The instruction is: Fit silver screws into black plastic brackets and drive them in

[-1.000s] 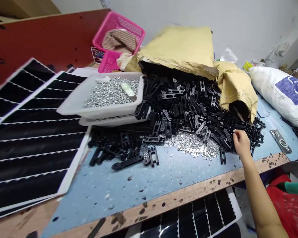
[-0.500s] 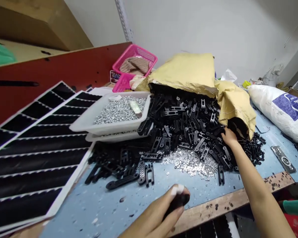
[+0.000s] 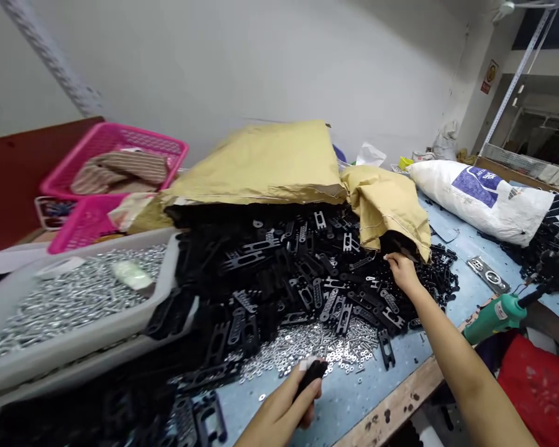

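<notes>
My left hand (image 3: 286, 397) is closed around a black plastic part (image 3: 313, 376) above the front of the blue table (image 3: 340, 397). White tape wraps one of its fingertips. Farther off, my right hand (image 3: 403, 273) reaches to the mouth of a small yellow paper sack (image 3: 386, 198). Its fingers are pressed together among small black pieces, and what they hold is too small to make out. Between the hands spreads a heap of black slotted plastic parts (image 3: 302, 292), spilling from a large yellow sack (image 3: 270, 161). Small silvery nuts (image 3: 298, 347) lie scattered before the heap.
At left stands a white plastic tub (image 3: 170, 267) of silver screws, with pink baskets (image 3: 116, 133) behind it. On the right are a white sack (image 3: 494, 198), a flat metal plate (image 3: 488, 274) and a green power screwdriver (image 3: 494, 316) by the table's wooden edge.
The view has swung right and nearer the heap, bringing the green screwdriver into fuller sight. My left hand keeps the black part; my right hand stays at the small sack's mouth.
</notes>
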A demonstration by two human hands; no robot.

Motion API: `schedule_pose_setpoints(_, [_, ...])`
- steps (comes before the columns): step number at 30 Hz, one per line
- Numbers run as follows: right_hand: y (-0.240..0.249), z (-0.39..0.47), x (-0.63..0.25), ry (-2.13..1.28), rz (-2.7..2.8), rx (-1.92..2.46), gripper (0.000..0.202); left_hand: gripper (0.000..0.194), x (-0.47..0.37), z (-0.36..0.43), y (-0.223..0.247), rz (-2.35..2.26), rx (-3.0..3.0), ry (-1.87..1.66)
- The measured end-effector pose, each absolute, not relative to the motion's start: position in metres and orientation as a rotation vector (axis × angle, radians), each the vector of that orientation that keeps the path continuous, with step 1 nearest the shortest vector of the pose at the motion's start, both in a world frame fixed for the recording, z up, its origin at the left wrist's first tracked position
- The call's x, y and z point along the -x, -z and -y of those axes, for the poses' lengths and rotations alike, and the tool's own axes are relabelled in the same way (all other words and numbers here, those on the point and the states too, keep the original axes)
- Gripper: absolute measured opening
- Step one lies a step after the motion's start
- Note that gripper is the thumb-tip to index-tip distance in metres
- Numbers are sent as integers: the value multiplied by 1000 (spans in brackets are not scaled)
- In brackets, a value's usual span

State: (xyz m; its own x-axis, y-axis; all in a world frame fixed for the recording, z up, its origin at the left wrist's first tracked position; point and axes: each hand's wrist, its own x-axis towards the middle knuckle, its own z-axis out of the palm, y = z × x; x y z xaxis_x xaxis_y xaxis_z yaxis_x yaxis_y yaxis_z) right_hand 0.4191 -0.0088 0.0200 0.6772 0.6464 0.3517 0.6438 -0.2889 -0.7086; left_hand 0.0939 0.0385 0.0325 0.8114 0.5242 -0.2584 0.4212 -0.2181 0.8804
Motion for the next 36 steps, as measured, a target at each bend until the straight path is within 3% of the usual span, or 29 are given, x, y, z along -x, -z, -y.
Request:
schedule_pose_setpoints(6, [-20,32,-367,-313,1049,1704,26,50,-92,-36,-28,-755,-1751,-185])
schedule_pose_setpoints(11, [-7,57,-282,-892,949,1193,23,39,-96,-26,-32,-755,-1598,-294])
schedule_pose_setpoints(16, [10,65,-240,-1198,868,1060,29,30,-87,-19,-19,-795,-1638,-247])
schedule_pose_setpoints(24, [17,73,-228,-1264,715,1146,34,19,-63,-11,-13,-720,-1760,-128])
schedule_pose_setpoints(36, [1,79,-210,-638,1345,1948,21,15,-68,10,-13,-638,-2456,-176])
